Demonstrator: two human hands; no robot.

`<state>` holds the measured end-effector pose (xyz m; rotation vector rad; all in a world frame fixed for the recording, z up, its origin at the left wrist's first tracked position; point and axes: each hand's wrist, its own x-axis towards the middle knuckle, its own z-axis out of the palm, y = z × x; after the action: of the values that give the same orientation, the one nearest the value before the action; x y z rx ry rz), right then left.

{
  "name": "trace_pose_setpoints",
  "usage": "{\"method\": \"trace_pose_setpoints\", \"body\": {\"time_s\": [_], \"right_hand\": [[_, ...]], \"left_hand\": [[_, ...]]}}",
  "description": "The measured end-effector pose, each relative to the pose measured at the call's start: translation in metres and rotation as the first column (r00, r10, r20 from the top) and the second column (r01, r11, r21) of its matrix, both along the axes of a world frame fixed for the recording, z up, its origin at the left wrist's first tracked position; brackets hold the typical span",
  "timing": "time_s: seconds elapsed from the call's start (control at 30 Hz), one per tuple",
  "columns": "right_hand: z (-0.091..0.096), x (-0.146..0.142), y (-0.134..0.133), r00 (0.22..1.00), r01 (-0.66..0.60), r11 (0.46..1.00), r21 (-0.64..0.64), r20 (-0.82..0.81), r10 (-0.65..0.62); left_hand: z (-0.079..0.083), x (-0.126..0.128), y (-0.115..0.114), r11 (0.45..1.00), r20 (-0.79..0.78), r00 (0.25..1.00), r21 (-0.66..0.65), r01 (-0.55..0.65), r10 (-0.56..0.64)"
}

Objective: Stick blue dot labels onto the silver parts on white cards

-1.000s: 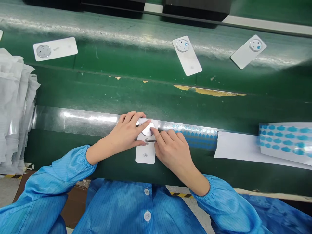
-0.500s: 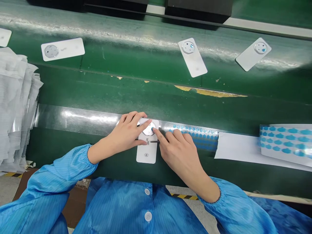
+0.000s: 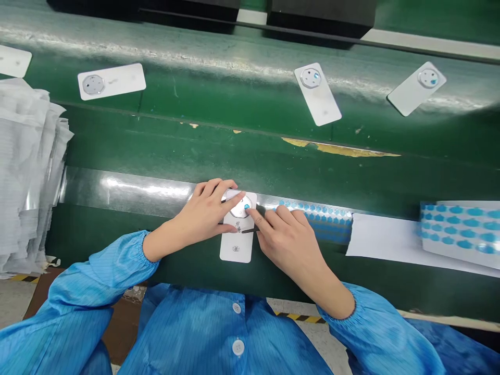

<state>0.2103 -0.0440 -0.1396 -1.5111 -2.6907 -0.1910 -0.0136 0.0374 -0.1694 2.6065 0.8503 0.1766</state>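
Observation:
A white card [image 3: 236, 248] with a round silver part [image 3: 238, 209] near its top lies at the near edge of the green bench. My left hand [image 3: 203, 213] presses on the card's upper left, fingers curled over the round part. My right hand [image 3: 287, 242] is closed in a pinch around a thin dark tool [image 3: 249, 230], its fingertip touching the round part's right side. A small blue sticker [image 3: 246, 207] sits on that part. Blue sleeves cover both my arms.
A strip of blue stickers [image 3: 320, 216] lies right of my hands, then white paper [image 3: 383, 242] and a sticker sheet [image 3: 461, 229]. Three similar cards [image 3: 111, 82] [image 3: 318, 94] [image 3: 416, 88] lie on the green belt behind. White bags [image 3: 23, 172] are stacked at left.
The cards on the belt have drifted to the right. My right hand shifted slightly right, uncovering the blue sticker on the round part. My left hand has stayed on the card.

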Motion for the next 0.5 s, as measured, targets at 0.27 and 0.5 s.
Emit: {"method": "trace_pose_setpoints", "body": {"time_s": [0.27,0.5], "right_hand": [[-0.019,-0.009,-0.016,0.974,0.028,0.998,-0.052,-0.222,-0.039],[-0.035,-0.038,-0.086,0.918,-0.218,0.971,-0.104,-0.361,0.167]], "left_hand": [[0.008,-0.007,0.003,0.996,0.077,0.997,-0.084,0.004,0.003],[0.017,-0.059,0.107,0.876,0.109,0.878,0.080,-0.475,0.466]]}}
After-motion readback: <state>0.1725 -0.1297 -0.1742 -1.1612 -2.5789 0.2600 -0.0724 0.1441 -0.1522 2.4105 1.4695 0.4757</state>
